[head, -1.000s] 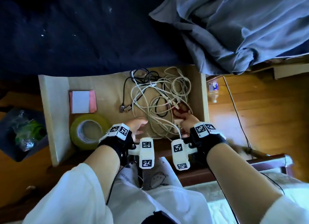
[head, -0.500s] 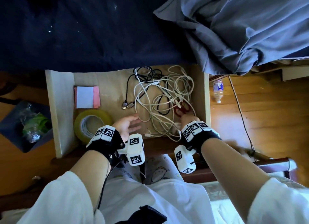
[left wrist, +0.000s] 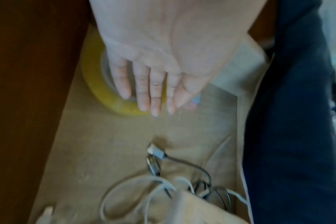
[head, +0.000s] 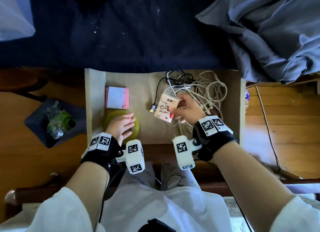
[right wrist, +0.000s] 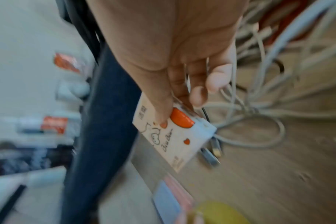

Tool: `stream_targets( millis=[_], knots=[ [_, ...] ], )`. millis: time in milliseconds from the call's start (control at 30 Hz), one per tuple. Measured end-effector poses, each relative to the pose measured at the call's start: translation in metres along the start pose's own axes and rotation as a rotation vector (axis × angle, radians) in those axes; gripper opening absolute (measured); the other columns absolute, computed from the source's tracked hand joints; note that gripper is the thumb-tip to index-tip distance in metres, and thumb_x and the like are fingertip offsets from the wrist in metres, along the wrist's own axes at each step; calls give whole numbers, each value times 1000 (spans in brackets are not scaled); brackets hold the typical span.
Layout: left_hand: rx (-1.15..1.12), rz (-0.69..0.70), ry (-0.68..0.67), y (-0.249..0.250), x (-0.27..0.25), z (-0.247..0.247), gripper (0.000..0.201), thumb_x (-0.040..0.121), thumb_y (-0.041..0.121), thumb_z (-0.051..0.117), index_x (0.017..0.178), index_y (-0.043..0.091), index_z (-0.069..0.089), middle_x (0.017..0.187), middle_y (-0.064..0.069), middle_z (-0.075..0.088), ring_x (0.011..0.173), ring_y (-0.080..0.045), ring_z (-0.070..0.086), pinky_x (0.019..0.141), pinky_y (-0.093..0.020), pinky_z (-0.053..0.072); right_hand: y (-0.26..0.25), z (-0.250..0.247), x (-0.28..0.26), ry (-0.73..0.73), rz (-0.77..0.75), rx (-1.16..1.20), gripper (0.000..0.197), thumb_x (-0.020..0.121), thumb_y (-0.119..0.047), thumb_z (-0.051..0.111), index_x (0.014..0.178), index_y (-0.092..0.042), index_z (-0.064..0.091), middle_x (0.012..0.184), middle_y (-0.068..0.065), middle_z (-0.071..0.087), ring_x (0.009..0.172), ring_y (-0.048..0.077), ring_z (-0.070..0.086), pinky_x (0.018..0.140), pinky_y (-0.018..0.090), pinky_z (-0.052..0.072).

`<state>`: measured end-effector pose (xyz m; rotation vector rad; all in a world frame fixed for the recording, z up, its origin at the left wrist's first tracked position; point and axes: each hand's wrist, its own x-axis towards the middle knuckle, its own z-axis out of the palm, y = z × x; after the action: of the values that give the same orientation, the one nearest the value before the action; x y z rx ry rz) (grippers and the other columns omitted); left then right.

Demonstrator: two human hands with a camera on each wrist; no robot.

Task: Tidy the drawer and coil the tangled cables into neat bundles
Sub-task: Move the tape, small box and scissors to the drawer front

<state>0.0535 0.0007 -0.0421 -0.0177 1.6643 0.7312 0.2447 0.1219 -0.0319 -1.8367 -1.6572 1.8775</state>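
The open drawer (head: 95,101) holds a tangle of white and black cables (head: 204,91) at its right side. My right hand (head: 185,108) pinches a small white pack with cartoon print and an orange patch (head: 165,108) (right wrist: 175,133), lifted just left of the tangle. The thumb lies on the pack's face and the fingers are under it. My left hand (head: 123,126) (left wrist: 148,91) lies flat with straight fingers on a yellow tape roll (head: 136,126) (left wrist: 105,100) at the drawer's front left. A black cable's USB plug (head: 152,108) (left wrist: 155,151) lies on the drawer floor.
A pink and white notepad (head: 116,97) lies at the drawer's left, behind the tape. Dark bedding (head: 121,32) and a grey blanket (head: 268,32) overhang the drawer's back. A bin with wrappers (head: 55,122) stands left on the wooden floor; a bottle (head: 247,100) and a cable lie right.
My right hand has come up out of the cable tangle holding the white pack. My left hand slid left onto the tape roll. The head view has moved closer to the drawer.
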Motion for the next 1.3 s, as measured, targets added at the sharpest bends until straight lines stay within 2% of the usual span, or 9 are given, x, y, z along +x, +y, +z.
stream_targets(
  millis=[67, 167, 267, 367, 567, 867, 1033, 1133, 1300],
  knots=[
    [45, -26, -35, -2, -1, -7, 31, 101, 22, 34, 127, 21, 51, 122, -1, 58, 118, -17, 49, 98, -34, 33, 8, 19, 6, -105, 85, -92, 46, 81, -7, 67, 121, -9, 45, 87, 7, 62, 67, 19, 61, 63, 35, 55],
    [40, -118, -76, -22, 9, -57, 34, 99, 27, 36, 131, 22, 47, 120, 0, 59, 120, -21, 46, 101, -38, 31, 22, 96, 27, -273, 170, -203, 49, 83, -4, 65, 127, -7, 43, 76, 3, 59, 50, 10, 55, 44, 20, 47],
    [24, -123, -82, -20, 8, -50, 33, 99, 25, 37, 129, 22, 50, 115, -2, 62, 115, -20, 49, 90, -37, 36, 30, 101, 38, -294, 196, -364, 51, 83, -11, 67, 128, -7, 44, 114, 11, 63, 86, 27, 65, 69, 33, 55],
    [-40, -146, -94, -17, 9, -48, 32, 99, 21, 39, 128, 21, 52, 112, -3, 64, 113, -22, 51, 76, -38, 46, 24, 103, 48, -323, 199, -455, 49, 81, -10, 68, 125, -3, 49, 122, 16, 59, 109, 33, 58, 92, 43, 49],
    [-86, -169, -96, -21, 12, -53, 30, 99, 19, 38, 126, 18, 52, 118, -8, 62, 117, -25, 51, 75, -42, 49, 28, 113, 54, -299, 221, -463, 56, 76, -10, 71, 127, -8, 49, 123, 11, 57, 117, 30, 54, 93, 30, 45],
    [-141, -161, -53, -29, 14, -55, 23, 99, 16, 41, 117, 14, 54, 107, -8, 64, 109, -22, 55, 74, -38, 52, 18, 111, 46, -430, 211, -604, 43, 85, -6, 56, 127, -12, 55, 123, 9, 61, 112, 25, 58, 98, 35, 46],
    [-96, -100, 81, -22, 14, -37, 22, 98, 13, 41, 94, 18, 62, 80, 1, 60, 67, -8, 55, 53, -17, 40, 8, 85, 24, -162, 145, -225, 36, 82, 5, 50, 105, -18, 65, 76, -3, 58, 62, 10, 53, 69, 30, 53],
    [-64, -84, 41, -10, 20, -13, 22, 98, 13, 42, 90, 20, 62, 72, 3, 63, 57, -4, 56, 44, -14, 38, 3, 39, 4, 133, 103, 20, 30, 83, 2, 54, 74, -25, 60, 68, 2, 60, 61, 21, 57, 65, 38, 53],
    [-25, -84, -146, 2, 20, 35, 23, 97, 10, 42, 88, 22, 59, 73, 6, 68, 74, -11, 60, 65, -26, 43, 46, -22, 1, 433, 272, 15, 20, 80, -4, 55, 84, -20, 67, 88, 12, 70, 83, 32, 65, 83, 43, 54]
  ],
)
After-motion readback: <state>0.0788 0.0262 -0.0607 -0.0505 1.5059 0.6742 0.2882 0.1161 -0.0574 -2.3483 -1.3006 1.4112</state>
